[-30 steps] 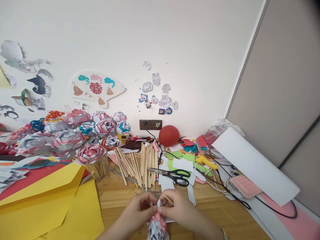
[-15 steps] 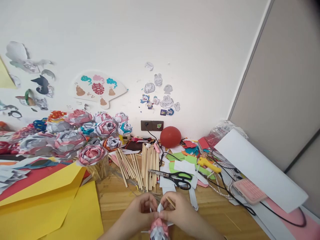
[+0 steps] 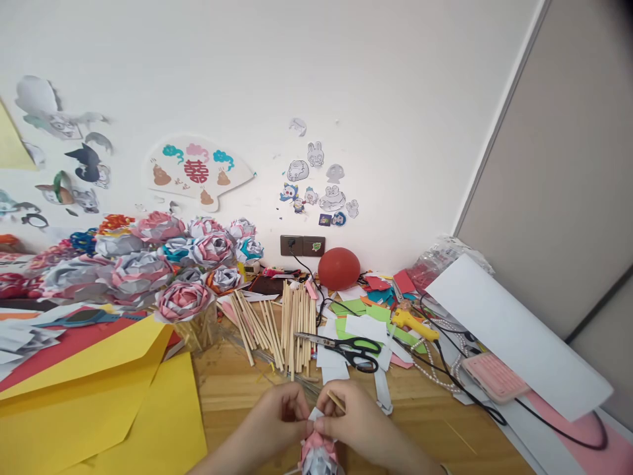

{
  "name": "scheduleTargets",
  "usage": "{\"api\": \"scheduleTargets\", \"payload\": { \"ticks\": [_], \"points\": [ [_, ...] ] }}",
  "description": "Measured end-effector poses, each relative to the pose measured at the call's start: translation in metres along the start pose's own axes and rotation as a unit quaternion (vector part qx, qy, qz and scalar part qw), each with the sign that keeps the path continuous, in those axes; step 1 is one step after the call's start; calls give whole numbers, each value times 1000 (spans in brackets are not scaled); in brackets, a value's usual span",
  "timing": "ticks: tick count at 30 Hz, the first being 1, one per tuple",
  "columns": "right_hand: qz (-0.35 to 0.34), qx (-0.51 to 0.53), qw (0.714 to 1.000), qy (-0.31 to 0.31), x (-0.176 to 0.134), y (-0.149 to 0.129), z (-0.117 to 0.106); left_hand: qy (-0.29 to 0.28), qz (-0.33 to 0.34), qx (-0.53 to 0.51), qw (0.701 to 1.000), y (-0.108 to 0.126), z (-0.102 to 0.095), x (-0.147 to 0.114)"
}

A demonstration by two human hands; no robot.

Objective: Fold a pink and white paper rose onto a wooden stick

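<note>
A pink and white paper flower (image 3: 319, 455) lies low in the view, partly cut off by the bottom edge. My left hand (image 3: 281, 412) pinches a small white paper petal (image 3: 315, 414) at the flower's upper end, thumb and fingers pressed together. From the other side my right hand (image 3: 346, 412) grips the same spot, its thumb tip beside the left thumb. A short wooden stick (image 3: 336, 400) pokes out between the right fingers. How the stick meets the flower is hidden by the hands.
Black-handled scissors (image 3: 353, 349) lie beyond my hands beside wooden sticks (image 3: 299, 323) and paper scraps (image 3: 366, 328). A yellow glue gun (image 3: 414, 323) with a cord is to the right. Finished paper flowers (image 3: 182, 300) and yellow paper (image 3: 148, 422) fill the left. A red balloon (image 3: 339, 268) rests by the wall.
The view has shifted slightly. The flower shows a little further right and higher, and the white petal between my fingers lies lower and flatter. Both hands keep their pinch.
</note>
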State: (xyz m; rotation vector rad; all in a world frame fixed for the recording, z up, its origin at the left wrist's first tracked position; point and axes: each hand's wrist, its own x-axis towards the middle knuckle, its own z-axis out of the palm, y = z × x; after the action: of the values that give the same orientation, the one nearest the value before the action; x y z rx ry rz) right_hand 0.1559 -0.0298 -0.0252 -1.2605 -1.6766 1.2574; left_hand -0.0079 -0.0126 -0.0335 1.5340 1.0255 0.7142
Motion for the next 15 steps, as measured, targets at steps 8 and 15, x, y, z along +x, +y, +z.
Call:
{"api": "scheduleTargets", "payload": {
  "ticks": [8, 15],
  "points": [
    [-25, -63, 997, -23, -4, -6, -7, 36, 26, 62, 997, 10, 0, -4],
    [-86, -198, 976, 15, -6, -16, -8, 49, 49, 99, 993, 19, 0, -9]
  ]
}}
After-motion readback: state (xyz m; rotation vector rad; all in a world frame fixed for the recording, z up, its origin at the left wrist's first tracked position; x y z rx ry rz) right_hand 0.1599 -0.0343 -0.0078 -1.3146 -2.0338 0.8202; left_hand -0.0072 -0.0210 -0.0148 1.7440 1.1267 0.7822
